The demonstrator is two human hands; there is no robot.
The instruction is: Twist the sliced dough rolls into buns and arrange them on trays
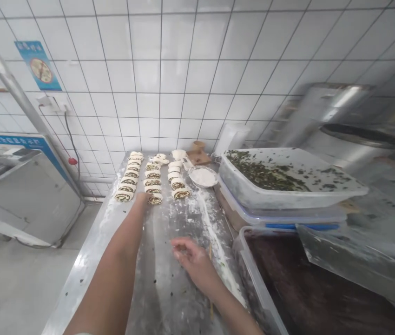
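Slices of rolled dough with a dark green filling lie in three rows on the metal table (148,270). My left hand (143,197) reaches far out, against the left side of the nearest dough roll (154,199) in the middle row. Its fingers are mostly hidden, so I cannot tell whether they grip that roll. To its left ends the row with another filled dough roll (124,197). Nearer to me, my right hand (191,256) hovers over the table, fingers loosely curled and apart, holding nothing. The right row ends in a filled dough roll (181,193).
A bowl of white flour (203,177) stands behind the right row. Along the right side are a white tub with chopped greens (270,172) and a clear bin of dark red-brown filling (309,288). Flour streaks (214,228) mark the table. The tiled wall (176,74) stands behind.
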